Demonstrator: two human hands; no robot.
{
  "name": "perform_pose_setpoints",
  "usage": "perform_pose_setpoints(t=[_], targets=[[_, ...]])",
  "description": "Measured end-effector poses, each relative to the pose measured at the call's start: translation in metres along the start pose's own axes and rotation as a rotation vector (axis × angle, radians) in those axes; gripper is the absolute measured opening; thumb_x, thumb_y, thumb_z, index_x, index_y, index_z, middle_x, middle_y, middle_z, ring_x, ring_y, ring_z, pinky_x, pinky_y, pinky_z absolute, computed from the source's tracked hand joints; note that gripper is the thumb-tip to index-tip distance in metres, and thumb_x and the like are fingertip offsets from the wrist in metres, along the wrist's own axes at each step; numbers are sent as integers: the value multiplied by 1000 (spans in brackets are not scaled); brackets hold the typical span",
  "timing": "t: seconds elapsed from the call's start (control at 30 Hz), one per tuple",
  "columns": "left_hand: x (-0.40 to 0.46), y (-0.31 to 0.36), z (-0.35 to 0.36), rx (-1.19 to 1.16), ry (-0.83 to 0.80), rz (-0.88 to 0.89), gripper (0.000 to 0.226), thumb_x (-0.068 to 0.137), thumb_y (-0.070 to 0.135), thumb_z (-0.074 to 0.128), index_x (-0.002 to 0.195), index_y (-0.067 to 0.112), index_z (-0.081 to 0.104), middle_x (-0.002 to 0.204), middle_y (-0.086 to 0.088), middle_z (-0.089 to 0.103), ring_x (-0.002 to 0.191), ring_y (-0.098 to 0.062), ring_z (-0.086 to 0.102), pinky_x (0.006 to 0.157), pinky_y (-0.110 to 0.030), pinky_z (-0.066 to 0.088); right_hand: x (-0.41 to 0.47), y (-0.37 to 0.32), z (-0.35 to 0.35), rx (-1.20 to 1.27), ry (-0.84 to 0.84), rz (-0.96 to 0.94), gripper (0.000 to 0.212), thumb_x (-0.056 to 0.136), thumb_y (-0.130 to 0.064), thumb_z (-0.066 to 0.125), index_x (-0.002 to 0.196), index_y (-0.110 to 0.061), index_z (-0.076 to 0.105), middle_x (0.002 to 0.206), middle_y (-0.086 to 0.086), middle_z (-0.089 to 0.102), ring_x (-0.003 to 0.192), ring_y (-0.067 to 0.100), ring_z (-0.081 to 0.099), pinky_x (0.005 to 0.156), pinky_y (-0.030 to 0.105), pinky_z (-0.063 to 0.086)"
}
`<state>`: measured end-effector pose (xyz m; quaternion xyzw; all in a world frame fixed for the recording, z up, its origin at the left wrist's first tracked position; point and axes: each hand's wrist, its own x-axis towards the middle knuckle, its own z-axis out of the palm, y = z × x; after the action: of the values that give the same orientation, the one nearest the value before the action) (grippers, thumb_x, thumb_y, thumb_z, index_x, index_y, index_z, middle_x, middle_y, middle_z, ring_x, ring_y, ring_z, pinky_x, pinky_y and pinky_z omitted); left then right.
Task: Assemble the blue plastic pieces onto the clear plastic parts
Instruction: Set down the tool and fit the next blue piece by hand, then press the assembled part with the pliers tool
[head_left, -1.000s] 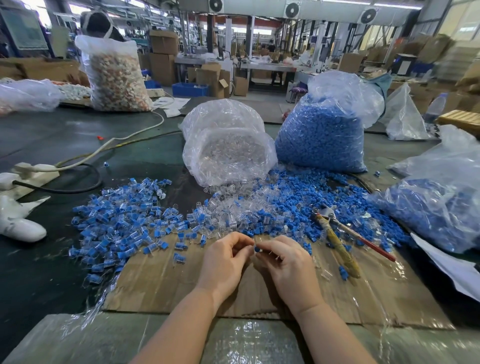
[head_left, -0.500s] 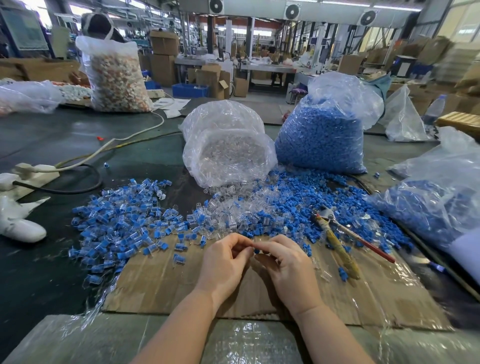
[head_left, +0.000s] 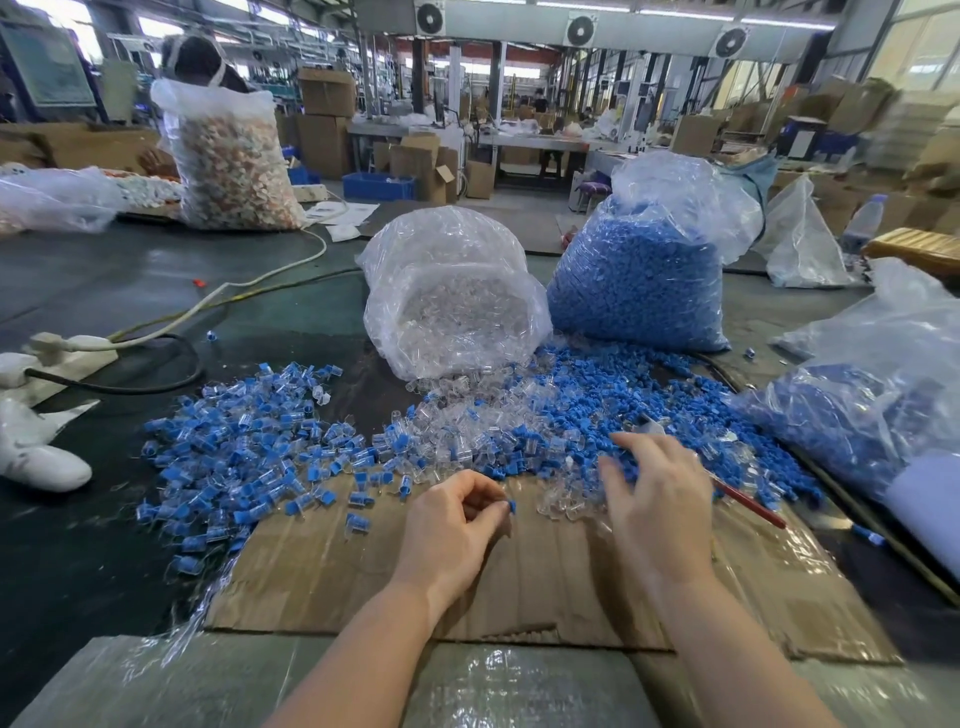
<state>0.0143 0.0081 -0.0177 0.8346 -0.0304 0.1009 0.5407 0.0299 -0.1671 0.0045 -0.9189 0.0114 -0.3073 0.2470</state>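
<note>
Lower left of frame: heap of assembled pieces (head_left: 244, 447) on tabletop (head_left: 104, 545). Centre: left hand (head_left: 447, 530), fingers pinching small blue piece (head_left: 512, 506) above cardboard (head_left: 519, 587). Right of centre: right hand (head_left: 657, 506), fingers spread, relaxed, over mixed clear parts (head_left: 566, 501) and loose blue pieces (head_left: 623, 395).

No readable text, labels, brands or numbers anywhere. The wall board (head_left: 44, 65) at far left and the cardboard boxes (head_left: 324, 124) in the background show markings too blurred to make out.
</note>
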Motion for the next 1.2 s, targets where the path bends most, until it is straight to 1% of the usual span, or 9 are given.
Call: perform_pose_setpoints(t=[0.13,0.23,0.43,0.63,0.77,0.87,0.93,1.07,1.2], targets=[[1,1,1,32,-14,-4,18,82,10,68,78,27,61,74,11,63,68,3,57,63,-6,43,25,34,-14,-478,-372,400,64,90,-60,37,136,-16,37,139,15,41,128,32,37,105,49,25],[0,1,0,36,-23,-2,22,82,10,67,76,30,59,74,11,63,69,2,57,63,-5,43,33,48,-15,-562,-571,505,72,83,-61,43,139,-18,29,147,14,30,133,34,27,107,56,19],[-1,3,0,44,-42,-13,23,83,10,66,76,31,58,76,11,63,69,2,57,64,-5,44,39,47,-13,-593,-563,465,59,79,-52,53,124,-15,45,145,14,30,131,35,28,106,58,17],[4,4,-2,15,-43,-70,15,84,11,65,80,24,61,77,7,63,70,-1,57,62,-9,44,35,35,-23,-622,-414,319,62,83,-58,44,121,-8,44,127,12,46,119,31,39,96,45,35],[13,12,-5,-218,-16,-237,8,86,7,62,83,14,62,69,-1,64,52,-4,58,47,-14,43,29,14,-33,-424,-402,90,39,89,-47,41,103,-11,46,101,4,51,92,19,46,77,29,40],[18,19,-9,-397,-12,-367,3,87,7,61,88,9,62,63,-4,62,43,-9,53,41,-21,44,17,-13,-41,-194,-536,11,22,92,-41,42,87,-20,45,81,-7,46,71,9,46,55,20,32],[23,22,-11,-482,0,-412,4,86,5,61,89,7,63,66,-6,61,45,-9,54,42,-19,45,10,-29,-43,-3,-688,53,22,91,-36,45,74,-22,43,75,-6,46,63,8,43,51,23,29],[29,22,-14,-505,42,-458,5,85,3,62,86,6,65,65,-6,62,50,-10,56,47,-21,47,0,-43,-42,349,-874,217,22,87,-20,49,66,-14,46,68,9,47,62,21,43,60,32,33],[28,18,-19,-480,63,-495,3,86,6,63,84,7,65,50,-1,61,42,-12,51,46,-28,43,-5,-46,-43,456,-953,314,18,86,-16,46,68,-15,43,67,7,41,63,17,39,52,27,26]])
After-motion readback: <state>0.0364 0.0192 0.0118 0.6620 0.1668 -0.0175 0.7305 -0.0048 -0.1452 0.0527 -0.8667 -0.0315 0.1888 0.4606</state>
